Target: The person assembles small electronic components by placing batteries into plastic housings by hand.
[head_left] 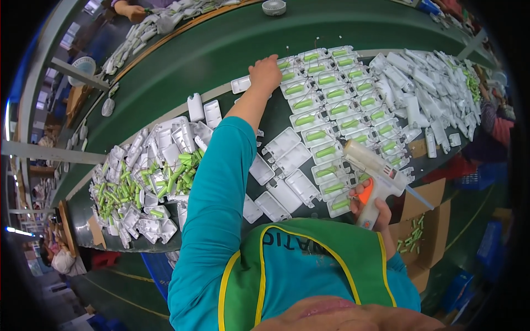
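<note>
My right hand (378, 212) grips a white glue gun (386, 177) by its handle, fingers wrapped around it near the orange trigger. A pale glue stick (420, 198) sticks out of the gun's rear, and its front end hangs over the rows of casings. Those white plastic casings (353, 124) lie in columns, each with a green cylindrical battery (316, 135) and thin wires. At the far end of the left column is my left hand (265, 74), its fingers curled beside a casing; the fingertips and anything between them are hidden. Several bare casings (287, 149) lie nearer to me.
A heap of white casings and green batteries (172, 179) lies on the left, another casing pile (428, 88) on the right. A green conveyor belt (221, 52) runs behind. At lower right, a cardboard box (438, 234) holds green batteries. Other people work nearby.
</note>
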The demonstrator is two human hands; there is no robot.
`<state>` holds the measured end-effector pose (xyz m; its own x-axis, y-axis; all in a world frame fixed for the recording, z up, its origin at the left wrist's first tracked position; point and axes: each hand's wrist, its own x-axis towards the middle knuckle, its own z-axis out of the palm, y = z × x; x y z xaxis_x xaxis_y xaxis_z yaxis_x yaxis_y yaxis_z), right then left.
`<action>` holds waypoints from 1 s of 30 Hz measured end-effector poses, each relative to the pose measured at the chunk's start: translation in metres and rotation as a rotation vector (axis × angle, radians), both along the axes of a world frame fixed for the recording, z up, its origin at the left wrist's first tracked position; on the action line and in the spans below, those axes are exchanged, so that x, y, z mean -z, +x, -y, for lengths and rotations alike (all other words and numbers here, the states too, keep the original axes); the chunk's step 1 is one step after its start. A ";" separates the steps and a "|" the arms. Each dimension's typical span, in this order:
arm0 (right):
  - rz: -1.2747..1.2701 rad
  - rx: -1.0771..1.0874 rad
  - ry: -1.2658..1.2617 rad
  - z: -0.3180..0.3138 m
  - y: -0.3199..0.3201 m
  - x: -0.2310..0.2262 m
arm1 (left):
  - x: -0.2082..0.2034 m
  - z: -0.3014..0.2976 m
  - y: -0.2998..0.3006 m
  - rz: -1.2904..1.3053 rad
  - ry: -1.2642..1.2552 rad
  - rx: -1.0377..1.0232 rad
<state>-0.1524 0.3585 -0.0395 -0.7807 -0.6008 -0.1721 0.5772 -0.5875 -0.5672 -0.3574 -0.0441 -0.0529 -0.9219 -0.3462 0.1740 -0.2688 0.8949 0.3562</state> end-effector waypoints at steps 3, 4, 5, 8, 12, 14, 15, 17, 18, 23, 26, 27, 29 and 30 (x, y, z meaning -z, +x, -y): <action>-0.011 0.009 -0.003 0.000 0.001 -0.001 | -0.004 -0.001 0.006 -0.070 -0.008 -0.041; -0.020 0.012 -0.003 0.000 0.001 -0.001 | -0.008 0.003 0.009 -0.087 -0.028 -0.073; -0.026 0.024 0.004 -0.002 0.003 -0.003 | -0.015 0.002 0.013 -0.101 -0.040 -0.097; -0.011 0.019 -0.001 -0.003 0.003 0.000 | -0.027 0.005 0.024 -0.017 -0.156 -0.087; -0.006 -0.007 -0.013 -0.001 0.004 0.002 | -0.019 0.002 0.031 -0.090 -0.404 -0.048; -0.016 -0.002 -0.016 -0.002 0.005 0.002 | -0.015 -0.004 0.031 -0.103 -0.444 0.009; -0.010 -0.002 -0.013 -0.003 0.006 0.001 | -0.015 -0.008 0.033 -0.119 -0.481 0.073; -0.058 0.005 -0.007 -0.003 0.005 0.000 | -0.018 -0.007 0.035 -0.099 -0.490 0.042; -0.050 0.004 -0.001 -0.004 0.006 -0.002 | -0.021 -0.004 0.036 -0.088 -0.450 0.010; -0.075 -0.001 0.030 -0.004 0.008 -0.005 | -0.036 0.013 0.066 -0.069 -0.304 0.231; -0.067 -0.013 0.033 -0.002 0.007 -0.004 | -0.047 0.004 0.108 0.056 0.075 0.734; -0.075 -0.021 0.036 0.000 0.008 -0.005 | -0.046 -0.002 0.123 0.045 0.076 0.852; -0.082 -0.026 0.044 0.003 0.008 -0.009 | -0.046 -0.017 0.151 0.019 -0.024 1.009; -0.090 -0.032 0.045 0.004 0.008 -0.010 | -0.046 -0.024 0.163 0.007 -0.129 1.041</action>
